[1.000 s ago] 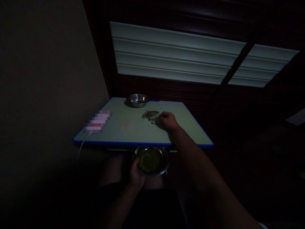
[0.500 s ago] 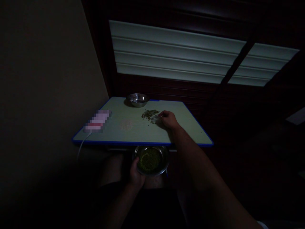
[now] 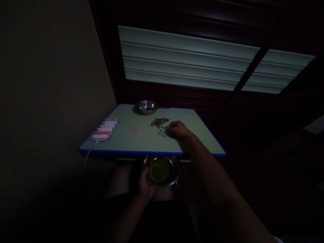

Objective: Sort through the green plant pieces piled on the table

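Observation:
My left hand [image 3: 146, 185] grips the near left rim of a metal bowl [image 3: 176, 168], thumb over the edge. Small green grains, like mung beans [image 3: 159, 170], lie in that bowl, just below the table's front edge. Over the table [image 3: 121, 143], my right hand [image 3: 178, 129] is closed in a pinch on a thin, pale, translucent scraper-like piece [image 3: 164, 131]. The piece's lower edge is at the tabletop, at the near side of a loose pile of grains [image 3: 159, 122]. A few grains lie beside it.
A second metal bowl [image 3: 147, 108] stands at the table's back edge. On the left lies a blurred-out pink device, perhaps a phone [image 3: 105, 129], with a white cable [image 3: 87, 157] hanging off the front edge. A wall rises at left; a dark louvred door [image 3: 182, 60] stands behind.
My right hand has moved slightly toward me, and the pale piece has come from the pile's right side to its near side. My left hand and its bowl stay in place.

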`<state>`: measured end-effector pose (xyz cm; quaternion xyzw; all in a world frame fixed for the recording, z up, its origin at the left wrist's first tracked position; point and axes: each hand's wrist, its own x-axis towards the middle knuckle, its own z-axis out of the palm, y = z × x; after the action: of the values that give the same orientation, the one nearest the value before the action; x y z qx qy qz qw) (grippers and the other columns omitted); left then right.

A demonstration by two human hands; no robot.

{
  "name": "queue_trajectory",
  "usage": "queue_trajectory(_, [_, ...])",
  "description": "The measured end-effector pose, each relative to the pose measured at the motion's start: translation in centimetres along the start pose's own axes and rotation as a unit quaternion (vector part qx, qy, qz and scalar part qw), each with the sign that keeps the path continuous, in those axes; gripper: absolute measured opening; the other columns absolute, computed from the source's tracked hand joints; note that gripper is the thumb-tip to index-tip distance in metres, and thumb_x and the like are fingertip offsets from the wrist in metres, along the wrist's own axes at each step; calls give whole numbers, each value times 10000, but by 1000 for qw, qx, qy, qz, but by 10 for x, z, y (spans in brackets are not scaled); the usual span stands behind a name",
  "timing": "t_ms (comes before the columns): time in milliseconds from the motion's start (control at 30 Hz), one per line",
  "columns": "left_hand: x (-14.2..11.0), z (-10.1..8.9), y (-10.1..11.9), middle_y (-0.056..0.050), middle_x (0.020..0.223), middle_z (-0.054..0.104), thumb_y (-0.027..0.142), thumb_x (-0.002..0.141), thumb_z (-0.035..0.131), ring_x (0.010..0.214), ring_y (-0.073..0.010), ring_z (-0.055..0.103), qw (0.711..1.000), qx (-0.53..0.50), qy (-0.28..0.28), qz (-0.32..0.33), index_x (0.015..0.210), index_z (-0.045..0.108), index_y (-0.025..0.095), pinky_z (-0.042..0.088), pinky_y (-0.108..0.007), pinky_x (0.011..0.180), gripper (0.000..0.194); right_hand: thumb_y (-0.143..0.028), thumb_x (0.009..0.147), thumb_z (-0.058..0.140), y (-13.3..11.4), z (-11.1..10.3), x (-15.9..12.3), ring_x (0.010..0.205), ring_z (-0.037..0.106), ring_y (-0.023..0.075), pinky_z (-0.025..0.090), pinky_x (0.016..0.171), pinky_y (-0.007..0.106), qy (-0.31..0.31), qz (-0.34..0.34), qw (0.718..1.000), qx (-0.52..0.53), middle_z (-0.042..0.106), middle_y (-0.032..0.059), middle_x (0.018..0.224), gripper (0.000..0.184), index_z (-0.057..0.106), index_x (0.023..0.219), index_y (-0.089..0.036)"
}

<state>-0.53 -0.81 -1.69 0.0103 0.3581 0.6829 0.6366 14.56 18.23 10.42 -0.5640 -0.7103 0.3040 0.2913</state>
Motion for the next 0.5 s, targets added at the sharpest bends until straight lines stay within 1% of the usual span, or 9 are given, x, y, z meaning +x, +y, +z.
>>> queue_trajectory(100, [1, -1, -1, -87, 906, 750, 346, 735, 599, 924, -262, 677, 1000, 3, -12, -1, 893, 720, 169, 493, -418, 898, 267, -245, 630, 664, -5, -3, -6, 512, 471, 83, 371, 537, 221, -40, 4, 999, 12, 585, -21, 572, 114, 653, 683, -145])
queue_trajectory(200, [2, -2, -3, -82, 897, 748, 355, 721, 616, 943, -272, 671, 1000, 2, -16, 16, 900, 718, 180, 488, -425, 900, 270, -243, 617, 682, -7, -5, -14, 520, 488, 89, 379, 547, 227, -66, 2, 998, 17, 601, -7, 586, 134, 655, 695, -138])
queue_trajectory(333, [2, -1, -3, -84, 906, 744, 357, 714, 634, 979, -278, 660, 1000, 5, -26, 15, 905, 717, 179, 478, -422, 913, 274, -246, 612, 700, -10, -5, -29, 546, 511, 99, 376, 553, 229, -85, -17, 996, 4, 620, 10, 607, 144, 664, 695, -134])
queue_trajectory(500, [2, 0, -2, -73, 913, 745, 350, 705, 641, 945, -259, 667, 999, 2, -27, 23, 916, 714, 183, 487, -398, 892, 279, -230, 634, 685, -21, -4, -51, 577, 522, 100, 370, 561, 218, -98, -37, 993, -51, 639, 9, 645, 116, 676, 713, -145])
